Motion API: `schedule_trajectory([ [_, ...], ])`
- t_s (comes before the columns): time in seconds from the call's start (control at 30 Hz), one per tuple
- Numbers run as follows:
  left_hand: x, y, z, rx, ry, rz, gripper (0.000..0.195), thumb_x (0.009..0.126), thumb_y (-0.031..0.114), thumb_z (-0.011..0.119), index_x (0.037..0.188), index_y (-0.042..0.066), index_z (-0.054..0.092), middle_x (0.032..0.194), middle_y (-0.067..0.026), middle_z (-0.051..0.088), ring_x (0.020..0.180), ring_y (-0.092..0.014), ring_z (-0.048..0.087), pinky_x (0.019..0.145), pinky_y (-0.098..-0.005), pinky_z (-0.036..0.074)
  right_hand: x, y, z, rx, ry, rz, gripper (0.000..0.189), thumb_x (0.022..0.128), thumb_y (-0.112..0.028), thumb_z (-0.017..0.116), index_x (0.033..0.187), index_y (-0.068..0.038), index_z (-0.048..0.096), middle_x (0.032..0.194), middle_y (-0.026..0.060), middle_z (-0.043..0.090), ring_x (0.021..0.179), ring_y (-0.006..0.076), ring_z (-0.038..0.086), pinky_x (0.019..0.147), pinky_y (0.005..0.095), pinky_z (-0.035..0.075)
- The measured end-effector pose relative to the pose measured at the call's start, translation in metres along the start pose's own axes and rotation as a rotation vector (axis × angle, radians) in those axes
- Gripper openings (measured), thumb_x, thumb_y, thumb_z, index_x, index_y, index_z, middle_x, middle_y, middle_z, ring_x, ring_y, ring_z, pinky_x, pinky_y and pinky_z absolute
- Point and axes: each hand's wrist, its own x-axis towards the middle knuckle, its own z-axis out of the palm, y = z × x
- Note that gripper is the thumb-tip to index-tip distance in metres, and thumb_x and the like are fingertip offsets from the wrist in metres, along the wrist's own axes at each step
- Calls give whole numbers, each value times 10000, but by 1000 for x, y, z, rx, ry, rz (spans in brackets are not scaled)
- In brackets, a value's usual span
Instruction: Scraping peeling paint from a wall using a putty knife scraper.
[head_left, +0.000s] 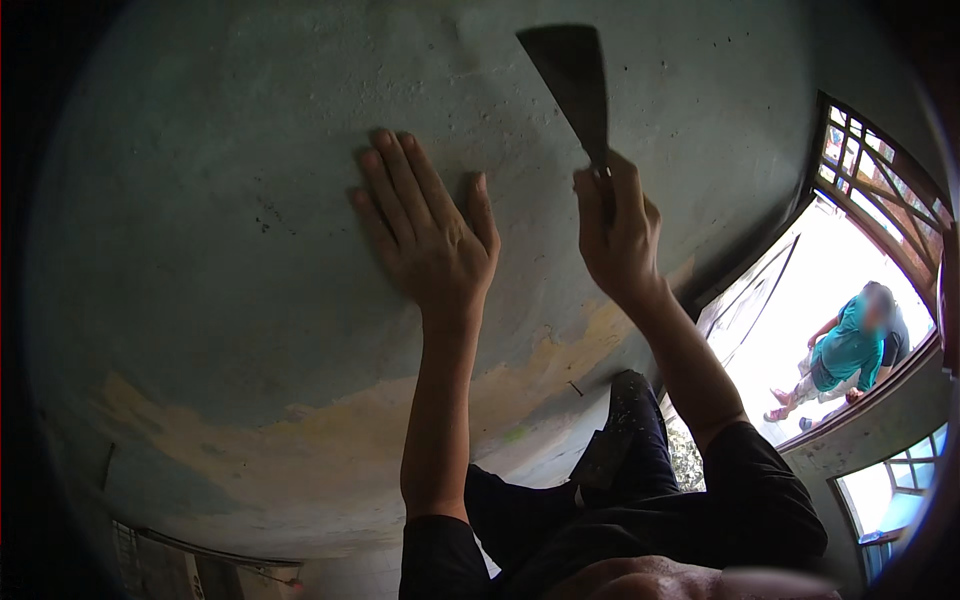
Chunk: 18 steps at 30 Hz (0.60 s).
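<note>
A painted wall (247, 300) fills most of the view, its grey-green coat bumpy and specked near the top. Lower down, bare yellowish patches (300, 431) show through the paint. My left hand (442, 232) lies palm down against the wall with its thumb spread and nothing held. To its right, my right hand (619, 232) grips the handle of a wide-bladed paint scraper (574, 75). The blade points up and flares towards its top edge. Whether that edge touches the wall I cannot tell. The fingers hide most of the handle.
At the right is a bright doorway (780, 322) with a wooden lattice transom (877, 161). A person in a teal shirt (847, 345) is outside it, with part of another person behind. A window (889, 487) sits lower right. A nail (575, 388) sticks out of the wall.
</note>
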Motion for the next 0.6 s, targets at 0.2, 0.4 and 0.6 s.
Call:
schedule_trajectory([
  [0.2,-16,-3,4,-307,131,-22,515,1019,350,542,1369,-28,522,1459,-239,483,1398,-363,431,1167,-514,313,-56,-23,-31,63,-154,202,287,994,-58,589,1249,13,478,761,154,667,535,180,645,447,303,479],
  [0.4,-59,39,-38,-919,-114,-391,264,999,259,635,946,1,640,824,-75,652,714,-143,618,615,-264,480,-83,-53,-64,1024,-341,999,493,1074,-124,355,1516,-32,156,781,171,609,368,103,453,358,238,401],
  [0.6,-36,56,-34,-1479,-541,-804,273,1006,244,622,899,-8,623,656,-70,648,518,-85,596,470,-248,442,-70,-57,-60,1173,-361,936,546,1077,-115,325,1561,-16,92,798,162,595,376,104,463,349,240,400],
])
